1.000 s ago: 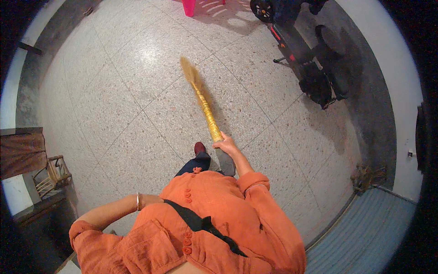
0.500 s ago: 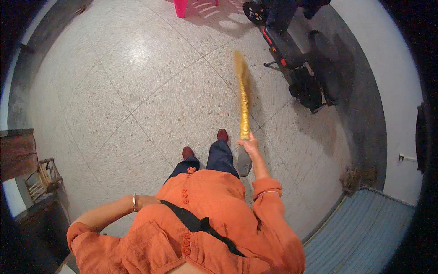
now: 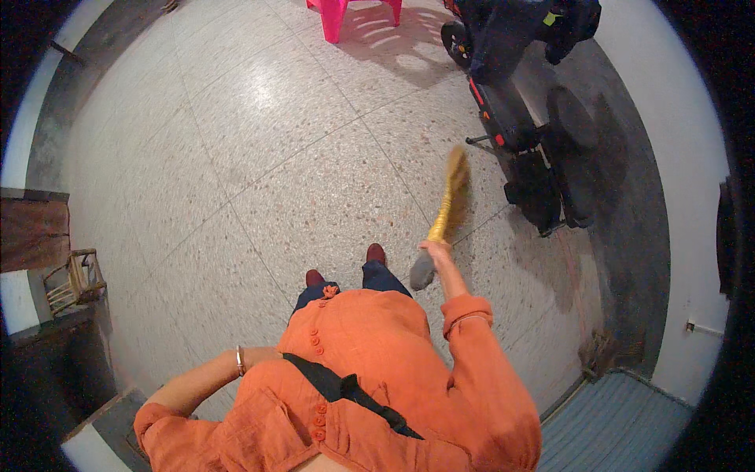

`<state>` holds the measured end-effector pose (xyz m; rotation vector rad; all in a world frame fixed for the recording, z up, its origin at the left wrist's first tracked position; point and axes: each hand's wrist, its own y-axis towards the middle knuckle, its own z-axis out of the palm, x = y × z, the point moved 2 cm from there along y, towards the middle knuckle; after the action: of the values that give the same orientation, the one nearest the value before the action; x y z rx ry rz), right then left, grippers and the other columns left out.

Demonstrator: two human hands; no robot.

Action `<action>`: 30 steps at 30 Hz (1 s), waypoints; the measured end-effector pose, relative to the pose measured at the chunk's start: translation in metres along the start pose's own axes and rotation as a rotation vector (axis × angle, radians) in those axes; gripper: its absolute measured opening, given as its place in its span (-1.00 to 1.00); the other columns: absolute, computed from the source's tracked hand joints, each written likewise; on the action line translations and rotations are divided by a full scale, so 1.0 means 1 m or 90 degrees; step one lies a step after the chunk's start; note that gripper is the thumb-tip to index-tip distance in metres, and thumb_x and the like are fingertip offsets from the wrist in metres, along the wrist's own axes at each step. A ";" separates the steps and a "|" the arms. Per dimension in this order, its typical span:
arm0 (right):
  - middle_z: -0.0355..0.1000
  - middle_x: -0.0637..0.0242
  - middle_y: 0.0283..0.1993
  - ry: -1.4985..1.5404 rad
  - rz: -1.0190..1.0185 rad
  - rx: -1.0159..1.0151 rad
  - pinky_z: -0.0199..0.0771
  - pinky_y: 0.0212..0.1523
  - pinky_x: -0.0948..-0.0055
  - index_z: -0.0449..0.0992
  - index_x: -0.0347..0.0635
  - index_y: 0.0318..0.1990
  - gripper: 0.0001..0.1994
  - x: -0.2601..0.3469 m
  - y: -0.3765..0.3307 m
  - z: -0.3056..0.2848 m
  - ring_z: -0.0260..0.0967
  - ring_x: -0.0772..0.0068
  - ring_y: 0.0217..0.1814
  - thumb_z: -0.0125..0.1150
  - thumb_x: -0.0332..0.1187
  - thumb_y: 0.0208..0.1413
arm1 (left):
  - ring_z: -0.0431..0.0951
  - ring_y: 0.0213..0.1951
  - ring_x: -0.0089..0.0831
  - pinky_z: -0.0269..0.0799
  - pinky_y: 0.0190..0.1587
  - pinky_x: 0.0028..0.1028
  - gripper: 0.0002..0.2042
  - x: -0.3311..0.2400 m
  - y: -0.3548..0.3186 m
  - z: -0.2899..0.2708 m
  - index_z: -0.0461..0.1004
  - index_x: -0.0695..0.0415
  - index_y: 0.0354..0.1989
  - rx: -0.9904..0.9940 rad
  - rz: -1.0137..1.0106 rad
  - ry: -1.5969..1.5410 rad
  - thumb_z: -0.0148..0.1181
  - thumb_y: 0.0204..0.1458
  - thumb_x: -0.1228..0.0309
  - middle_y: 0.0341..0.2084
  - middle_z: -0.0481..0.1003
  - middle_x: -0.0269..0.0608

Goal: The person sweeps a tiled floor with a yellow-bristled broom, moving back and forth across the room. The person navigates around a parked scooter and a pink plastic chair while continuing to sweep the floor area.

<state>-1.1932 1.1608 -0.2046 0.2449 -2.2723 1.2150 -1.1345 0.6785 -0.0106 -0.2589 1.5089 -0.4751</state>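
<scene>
My right hand [image 3: 437,250] grips a hand broom [image 3: 451,195] near its grey handle end. The broom has a yellow wrapped neck, and its brush end reaches forward and slightly right over the floor; its tip is blurred. My left hand [image 3: 261,358] rests against the side of my orange shirt, a bangle on its wrist. The fingers of that hand are hidden behind the shirt.
Speckled tile floor [image 3: 299,181] spreads ahead of my dark red shoes [image 3: 377,254]. A black scooter [image 3: 511,126] stands far right, near the wall. A pink plastic stool [image 3: 333,20] is at the far edge. A blue ribbed mat [image 3: 621,425] lies near right, a wooden frame [image 3: 85,275] at left.
The broom's brush end has swung to the right and nearer to me, with my right hand still round the handle. The view has shifted a little, and my left hand stays at my side.
</scene>
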 end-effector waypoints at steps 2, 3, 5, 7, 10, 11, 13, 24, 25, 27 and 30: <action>0.38 0.26 -0.33 0.037 -0.068 0.065 0.36 -0.38 0.43 0.37 -0.34 -0.23 -0.53 -0.004 -0.010 0.027 0.32 0.42 -0.35 0.34 -0.40 -0.41 | 0.43 -0.46 -0.15 0.29 -0.43 -0.28 -0.71 0.001 0.007 0.000 0.43 0.24 -0.56 0.023 -0.006 0.011 -0.03 -0.11 0.23 -0.53 0.46 0.03; 0.37 0.29 -0.30 -0.083 -0.093 0.101 0.35 -0.34 0.47 0.33 -0.34 -0.13 -0.47 0.030 -0.047 0.034 0.32 0.43 -0.31 0.33 -0.43 -0.39 | 0.43 -0.46 -0.15 0.29 -0.43 -0.28 -0.71 0.002 0.009 0.002 0.43 0.24 -0.56 0.017 -0.009 0.007 -0.03 -0.11 0.23 -0.53 0.45 0.03; 0.37 0.34 -0.29 -0.027 -0.105 0.175 0.34 -0.31 0.50 0.32 -0.32 -0.09 -0.44 0.034 -0.052 0.052 0.32 0.44 -0.30 0.34 -0.44 -0.39 | 0.43 -0.46 -0.15 0.29 -0.43 -0.28 -0.71 -0.002 0.014 -0.003 0.43 0.24 -0.56 0.026 -0.010 0.009 -0.03 -0.11 0.23 -0.53 0.45 0.04; 0.37 0.37 -0.27 -0.001 -0.125 0.240 0.33 -0.27 0.53 0.30 -0.32 -0.04 -0.40 0.041 -0.054 0.054 0.32 0.46 -0.29 0.34 -0.45 -0.38 | 0.43 -0.46 -0.15 0.28 -0.43 -0.28 -0.71 -0.005 0.018 -0.008 0.43 0.24 -0.56 0.030 -0.013 0.011 -0.03 -0.11 0.23 -0.53 0.45 0.04; 0.38 0.39 -0.23 0.004 -0.161 0.319 0.32 -0.23 0.57 0.26 -0.32 0.05 -0.32 0.052 -0.050 0.051 0.32 0.50 -0.25 0.35 -0.44 -0.37 | 0.43 -0.46 -0.14 0.28 -0.43 -0.28 -0.71 -0.006 0.022 -0.013 0.42 0.24 -0.56 0.033 -0.011 0.014 -0.04 -0.11 0.22 -0.53 0.45 0.04; 0.38 0.39 -0.22 0.014 -0.167 0.340 0.31 -0.22 0.59 0.24 -0.31 0.07 -0.30 0.048 -0.040 0.048 0.32 0.51 -0.24 0.35 -0.44 -0.36 | 0.43 -0.46 -0.14 0.28 -0.43 -0.28 -0.71 -0.006 0.022 -0.015 0.42 0.24 -0.56 0.035 -0.011 0.017 -0.04 -0.11 0.22 -0.53 0.45 0.04; 0.39 0.38 -0.21 0.023 -0.179 0.328 0.31 -0.21 0.60 0.22 -0.31 0.10 -0.29 0.045 -0.029 0.039 0.32 0.54 -0.23 0.35 -0.44 -0.35 | 0.42 -0.47 -0.14 0.28 -0.43 -0.28 -0.71 -0.006 0.025 -0.017 0.42 0.24 -0.56 0.032 -0.011 0.019 -0.04 -0.11 0.22 -0.53 0.45 0.04; 0.40 0.36 -0.33 -0.097 -0.161 0.038 0.32 -0.30 0.51 0.37 -0.27 -0.16 -0.50 0.095 0.054 -0.048 0.31 0.51 -0.34 0.35 -0.38 -0.38 | 0.42 -0.47 -0.13 0.27 -0.44 -0.27 -0.70 -0.010 0.028 0.005 0.41 0.25 -0.56 -0.040 -0.013 -0.017 -0.05 -0.10 0.21 -0.54 0.44 0.05; 0.40 0.36 -0.33 -0.093 -0.151 0.018 0.33 -0.31 0.49 0.38 -0.26 -0.17 -0.51 0.089 0.075 -0.052 0.30 0.51 -0.35 0.36 -0.38 -0.38 | 0.42 -0.47 -0.13 0.27 -0.44 -0.27 -0.70 -0.011 0.028 0.009 0.41 0.25 -0.56 -0.044 -0.016 -0.022 -0.05 -0.10 0.21 -0.54 0.43 0.05; 0.40 0.35 -0.34 -0.074 -0.099 0.012 0.33 -0.33 0.48 0.38 -0.29 -0.20 -0.52 0.098 0.086 -0.046 0.30 0.50 -0.36 0.36 -0.38 -0.39 | 0.41 -0.47 -0.13 0.27 -0.44 -0.27 -0.70 -0.011 0.028 0.021 0.41 0.25 -0.56 -0.064 -0.020 -0.036 -0.05 -0.10 0.21 -0.54 0.43 0.05; 0.40 0.33 -0.35 -0.083 -0.066 -0.014 0.34 -0.37 0.44 0.39 -0.37 -0.26 -0.54 0.097 0.110 -0.033 0.31 0.49 -0.40 0.37 -0.38 -0.41 | 0.41 -0.48 -0.13 0.27 -0.44 -0.27 -0.69 -0.013 0.032 0.032 0.41 0.25 -0.56 -0.080 -0.021 -0.044 -0.05 -0.10 0.21 -0.54 0.43 0.05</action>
<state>-1.3056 1.2595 -0.2155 0.4397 -2.3500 1.1510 -1.0979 0.7086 -0.0112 -0.3957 1.4705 -0.3937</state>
